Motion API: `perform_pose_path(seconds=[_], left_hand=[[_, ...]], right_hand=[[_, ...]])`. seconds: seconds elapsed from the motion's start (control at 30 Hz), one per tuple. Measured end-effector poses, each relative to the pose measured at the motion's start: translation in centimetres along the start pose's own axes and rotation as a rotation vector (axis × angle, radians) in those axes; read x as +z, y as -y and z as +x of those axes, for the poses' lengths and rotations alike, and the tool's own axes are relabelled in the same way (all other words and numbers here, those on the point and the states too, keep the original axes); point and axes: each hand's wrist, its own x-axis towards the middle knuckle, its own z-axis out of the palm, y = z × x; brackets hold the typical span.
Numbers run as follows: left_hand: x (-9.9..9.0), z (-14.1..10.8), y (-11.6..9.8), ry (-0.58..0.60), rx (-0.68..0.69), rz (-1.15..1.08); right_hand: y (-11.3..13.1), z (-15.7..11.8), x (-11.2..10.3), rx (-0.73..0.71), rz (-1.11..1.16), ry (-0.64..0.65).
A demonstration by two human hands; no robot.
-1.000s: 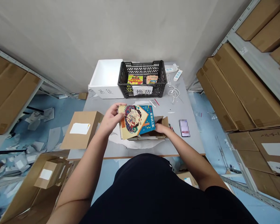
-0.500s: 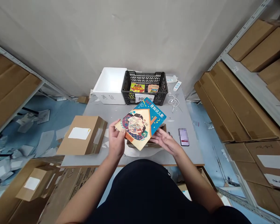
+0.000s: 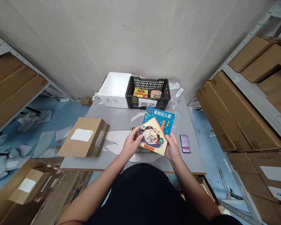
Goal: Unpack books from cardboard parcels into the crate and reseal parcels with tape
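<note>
A blue and cream picture book [image 3: 155, 130], its cover facing up, is held over the table between both hands. My left hand [image 3: 132, 141] grips its left edge, thumb on the cover. At its lower right edge, my right hand [image 3: 172, 147] is closed with the thumb on top. Beneath the book lies an open cardboard box [image 3: 145, 151], mostly hidden by the book and hands. Behind it stands a black plastic crate [image 3: 130, 101] with a yellow book [image 3: 140, 92] and a few small cards or booklets [image 3: 156, 94] in it.
A white foam box [image 3: 115, 102] stands left of the crate. On the table's left is a closed cardboard carton [image 3: 84, 137] with a white label. A phone [image 3: 185, 144] lies at right, with a white cable [image 3: 176, 107] farther back. Shelves of cartons [image 3: 239, 115] flank the table [image 3: 84, 164].
The book has moved right and turned, so its title now reads more level. My right hand has shifted from under the book to gripping its right edge.
</note>
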Motion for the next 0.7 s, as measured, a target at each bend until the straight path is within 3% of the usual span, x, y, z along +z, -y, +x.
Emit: perform_pose_path(seconds=[0.2,0.47,0.7], left_hand=[[1.8,-0.2,1.6,-0.109,-0.034,-0.091],[1.8,-0.5,2.5,-0.239,-0.131,-0.477],[2.2,-1.3,2.3,-0.342,-0.093,-0.516]], right_hand=[[-0.1,-0.2,0.3,0.132,0.021,0.085],[-0.6,0.7,-0.3,0.140,0.176,0.000],[-1.2,0.2,0.0,0.222,0.299,0.045]])
